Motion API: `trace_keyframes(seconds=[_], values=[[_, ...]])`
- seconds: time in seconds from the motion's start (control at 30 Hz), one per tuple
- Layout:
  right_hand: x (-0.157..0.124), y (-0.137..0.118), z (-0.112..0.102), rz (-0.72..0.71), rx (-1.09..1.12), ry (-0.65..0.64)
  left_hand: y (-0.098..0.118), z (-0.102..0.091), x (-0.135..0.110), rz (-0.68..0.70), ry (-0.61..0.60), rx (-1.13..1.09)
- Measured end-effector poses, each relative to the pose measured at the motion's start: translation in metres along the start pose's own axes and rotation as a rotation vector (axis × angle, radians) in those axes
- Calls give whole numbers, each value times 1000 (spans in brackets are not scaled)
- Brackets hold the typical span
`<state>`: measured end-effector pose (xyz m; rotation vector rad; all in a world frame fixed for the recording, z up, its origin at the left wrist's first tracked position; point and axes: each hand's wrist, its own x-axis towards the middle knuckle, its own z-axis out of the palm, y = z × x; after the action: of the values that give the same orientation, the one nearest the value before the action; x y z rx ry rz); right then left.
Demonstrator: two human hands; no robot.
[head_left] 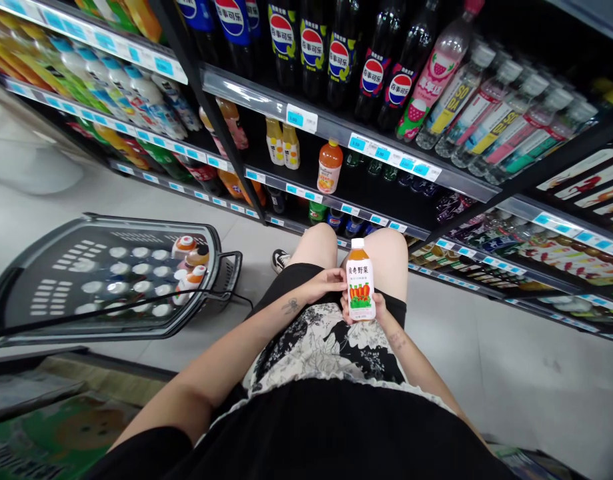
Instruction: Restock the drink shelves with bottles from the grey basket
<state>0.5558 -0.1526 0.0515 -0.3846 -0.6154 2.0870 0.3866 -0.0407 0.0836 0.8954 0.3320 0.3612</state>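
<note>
An orange juice bottle [360, 281] with a white cap and a white label showing carrots stands upright between my knees. My right hand [379, 308] is wrapped round its lower part from behind. My left hand [323, 284] rests against the bottle's left side, fingers curled on my thigh. A matching orange bottle [329, 166] stands alone on the middle shelf ahead.
A grey shopping basket [51, 267] on the floor to my left holds several white-capped bottles and three orange ones [192, 263]. Drink shelves [331, 127] with cola bottles [311, 47] and price tags run ahead and right. Grey tiled floor [511, 360] lies on the right.
</note>
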Motion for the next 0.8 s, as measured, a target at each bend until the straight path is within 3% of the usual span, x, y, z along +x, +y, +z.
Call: trace_keyframes(seconds=[0.13, 0.5, 0.8], values=[[2, -1, 1, 39, -8, 35, 0, 0, -1, -2, 14, -5], [12, 0, 2, 50, 40, -43, 7, -4, -9, 27, -16, -46], [12, 1, 1, 83, -9, 7, 6, -8, -10, 57, -47, -59]])
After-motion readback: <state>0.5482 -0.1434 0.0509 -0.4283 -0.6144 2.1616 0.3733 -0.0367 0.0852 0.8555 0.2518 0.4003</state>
